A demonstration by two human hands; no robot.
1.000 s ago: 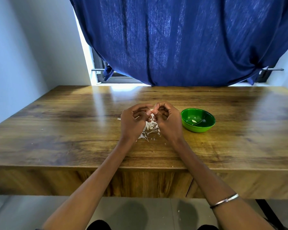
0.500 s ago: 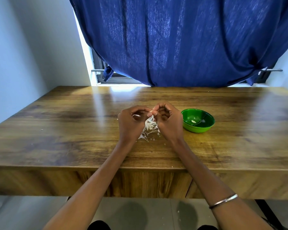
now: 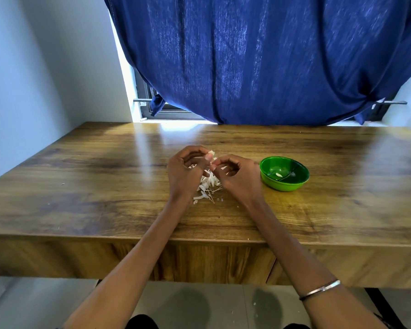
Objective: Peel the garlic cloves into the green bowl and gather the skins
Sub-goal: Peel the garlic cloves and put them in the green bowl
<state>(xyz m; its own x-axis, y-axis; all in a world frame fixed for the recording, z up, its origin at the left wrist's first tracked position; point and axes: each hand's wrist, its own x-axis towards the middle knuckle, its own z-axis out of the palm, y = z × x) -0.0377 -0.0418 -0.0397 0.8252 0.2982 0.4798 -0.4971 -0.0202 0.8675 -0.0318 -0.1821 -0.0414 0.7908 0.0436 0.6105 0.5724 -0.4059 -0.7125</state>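
Over table [image 3: 105,186], hands [image 3: 188,172] curled fingertip-to-fingertip

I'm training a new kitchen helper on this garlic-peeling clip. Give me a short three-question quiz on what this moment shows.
1. True or false: the green bowl sits on the left hand's side of the table.
2. Where does the pile of skins lie? A) in the bowl B) on the table between the hands C) on the floor
3. Fill in: the right hand wears a metal ___ on its forearm.

Key: 1 false; 2 B; 3 bangle.
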